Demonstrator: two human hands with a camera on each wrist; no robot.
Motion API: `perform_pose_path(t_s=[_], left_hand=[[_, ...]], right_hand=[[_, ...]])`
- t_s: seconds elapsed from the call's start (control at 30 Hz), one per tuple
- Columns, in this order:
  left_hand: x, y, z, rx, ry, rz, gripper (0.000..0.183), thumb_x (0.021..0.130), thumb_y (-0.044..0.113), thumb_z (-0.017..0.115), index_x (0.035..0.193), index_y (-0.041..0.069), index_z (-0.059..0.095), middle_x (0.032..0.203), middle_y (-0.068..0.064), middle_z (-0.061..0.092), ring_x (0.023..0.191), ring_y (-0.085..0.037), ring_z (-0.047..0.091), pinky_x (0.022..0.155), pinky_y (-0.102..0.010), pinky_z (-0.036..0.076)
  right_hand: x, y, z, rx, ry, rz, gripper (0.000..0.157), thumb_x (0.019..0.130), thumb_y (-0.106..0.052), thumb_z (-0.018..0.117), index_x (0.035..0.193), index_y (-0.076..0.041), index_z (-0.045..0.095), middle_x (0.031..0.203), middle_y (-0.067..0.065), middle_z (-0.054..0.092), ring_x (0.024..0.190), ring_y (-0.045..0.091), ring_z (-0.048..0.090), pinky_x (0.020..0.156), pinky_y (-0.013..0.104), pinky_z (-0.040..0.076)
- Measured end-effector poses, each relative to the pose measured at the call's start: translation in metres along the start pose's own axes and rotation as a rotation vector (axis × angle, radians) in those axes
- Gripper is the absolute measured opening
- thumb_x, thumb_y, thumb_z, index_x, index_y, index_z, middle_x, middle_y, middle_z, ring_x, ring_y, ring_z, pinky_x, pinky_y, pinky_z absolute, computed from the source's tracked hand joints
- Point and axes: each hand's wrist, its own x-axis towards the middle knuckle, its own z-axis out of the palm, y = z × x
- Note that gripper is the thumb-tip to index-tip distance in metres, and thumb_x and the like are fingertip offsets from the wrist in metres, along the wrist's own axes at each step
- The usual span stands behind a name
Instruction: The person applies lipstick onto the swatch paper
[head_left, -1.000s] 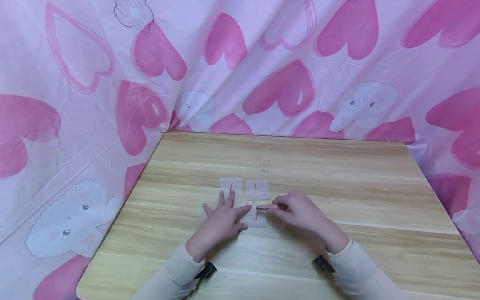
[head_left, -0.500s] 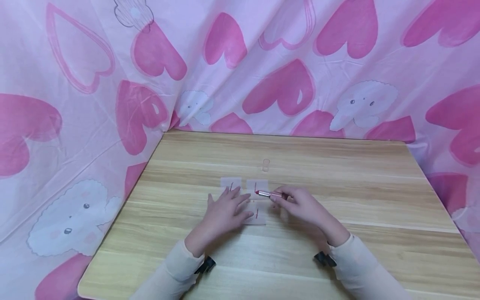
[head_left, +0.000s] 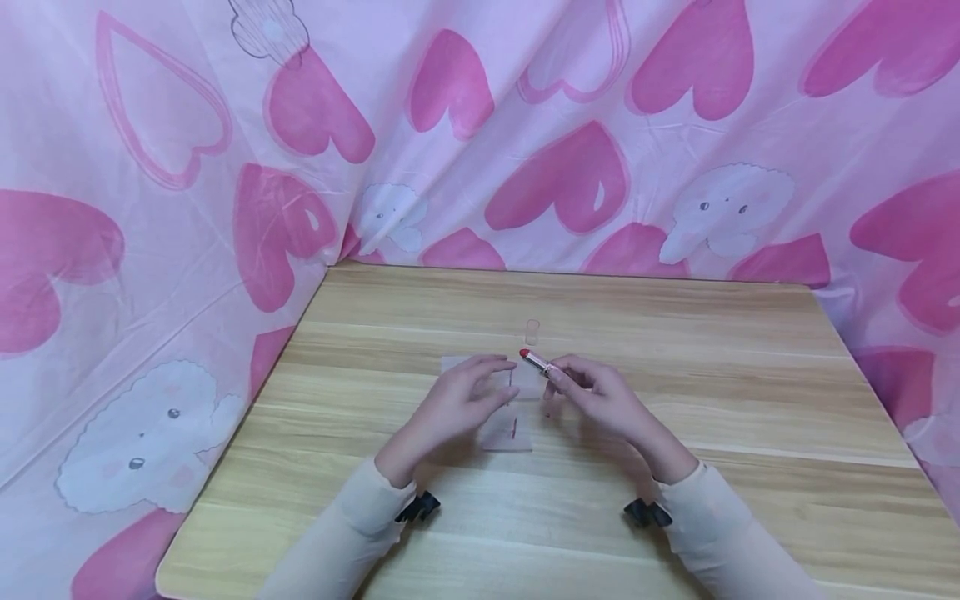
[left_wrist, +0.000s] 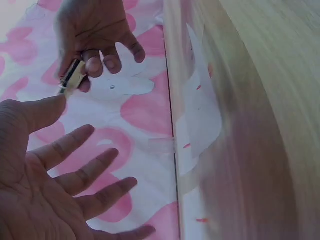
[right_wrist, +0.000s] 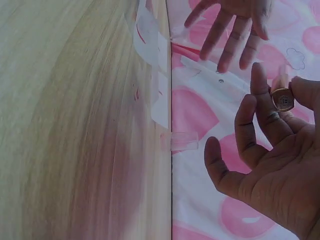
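My right hand (head_left: 600,402) pinches an uncapped lipstick (head_left: 537,362) between thumb and index finger. Its red tip points up and left, off the table. In the right wrist view the lipstick's round base (right_wrist: 283,100) faces the camera, and the other fingers are loosely bent. My left hand (head_left: 457,404) hovers left of the lipstick, fingers apart, with nothing in it. Below lie three paper pieces with red strokes: a front sheet (head_left: 498,439), a back right sheet (head_left: 531,385), and a back left sheet (head_left: 452,362) mostly hidden by the left hand.
A clear cap (head_left: 532,332) stands behind the papers on the wooden table (head_left: 712,367). Small red specks dot the tabletop near the papers. A pink heart-patterned cloth (head_left: 555,175) hangs along the back and sides.
The lipstick in my right hand has risen from the front sheet, moving back and tilting upward. My left hand has lifted off the papers and moved right, towards the lipstick.
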Motion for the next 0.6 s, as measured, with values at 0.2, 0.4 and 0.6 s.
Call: perform_pose_path(t_s=[0.2,0.4,0.6], left_hand=[[0.009,-0.004,0.008,-0.191,0.006,0.033,0.044,0.099,0.038,0.065,0.136,0.016,0.063,0.139,0.003,0.059,0.132,-0.014,0.051,0.107,-0.048,0.044],[0.020,-0.002,0.012,-0.441,-0.006,0.019,0.040,0.101,0.035,0.062,0.138,0.018,0.061,0.139,0.006,0.059,0.132,-0.014,0.051,0.105,-0.049,0.046],[0.027,-0.004,0.015,-0.669,-0.068,0.021,0.040,0.102,0.030,0.061,0.139,0.015,0.061,0.141,0.002,0.059,0.135,-0.019,0.050,0.107,-0.042,0.045]], right_hand=[[0.004,-0.001,0.002,0.173,-0.037,-0.047,0.023,0.107,-0.017,0.050,0.117,-0.002,0.064,0.094,0.011,0.073,0.095,0.028,0.068,0.091,0.044,0.055],[0.007,-0.003,0.004,0.356,-0.102,-0.089,0.026,0.108,-0.012,0.046,0.121,0.006,0.060,0.101,0.021,0.070,0.100,0.026,0.068,0.095,0.038,0.054],[0.008,-0.005,0.008,0.429,-0.163,-0.099,0.029,0.109,-0.013,0.045,0.124,0.008,0.058,0.104,0.024,0.069,0.103,0.027,0.068,0.095,0.040,0.054]])
